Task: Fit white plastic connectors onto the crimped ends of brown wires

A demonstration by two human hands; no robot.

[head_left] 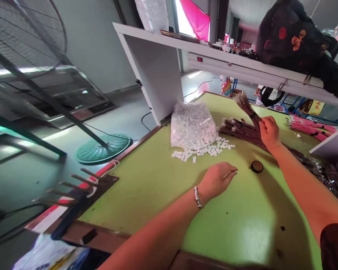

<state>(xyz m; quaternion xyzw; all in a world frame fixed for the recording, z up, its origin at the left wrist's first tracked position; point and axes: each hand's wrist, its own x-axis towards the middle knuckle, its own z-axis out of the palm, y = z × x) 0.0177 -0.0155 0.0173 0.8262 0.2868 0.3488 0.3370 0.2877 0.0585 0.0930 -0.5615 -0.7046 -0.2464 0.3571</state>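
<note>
My right hand (pixel 269 131) is wrapped round a bundle of brown wires (pixel 249 108), raised above the table with its pale ends pointing up and left. A dark band circles this bundle just above my fingers. More brown wires (pixel 236 128) lie in a heap behind and below it. My left hand (pixel 218 178), a silver bracelet on its wrist, is low over the green table (pixel 146 180) with fingers closed together; whatever is in them, if anything, is hidden. Right of it sits a roll of black tape (pixel 257 167).
A clear bag of white connectors (pixel 194 122) stands at the back, with loose white connectors (pixel 214 150) spilled before it. Pink wires (pixel 312 125) lie at the right. A white shelf (pixel 231 60) spans the back. A pegged bracket (pixel 101 183) is on the left edge.
</note>
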